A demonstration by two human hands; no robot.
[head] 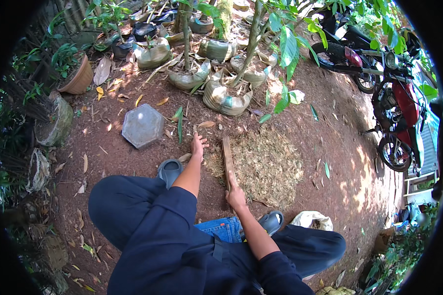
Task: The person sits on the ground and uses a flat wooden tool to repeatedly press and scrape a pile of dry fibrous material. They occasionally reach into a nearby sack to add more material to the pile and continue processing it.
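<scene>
My right hand (236, 195) is closed around the near part of a long wooden board (228, 158), which stretches away from me along the left part of a patch of dry chopped plant matter (267, 166) on the soil. Left of the board, my left hand (198, 145) is just above the ground with its fingers apart and nothing in them. Farther left, a grey hexagonal paving block (143, 126) lies on the dirt. A folded piece of blue denim (221, 228) is between my legs.
Several plants in sack-like grow bags (227, 96) stand ahead, near a tilted terracotta pot (77, 75). Motorcycles (406, 107) are parked at the right. An open white sack (312, 220) sits by my right knee. Dry leaves (85, 163) are scattered over the soil.
</scene>
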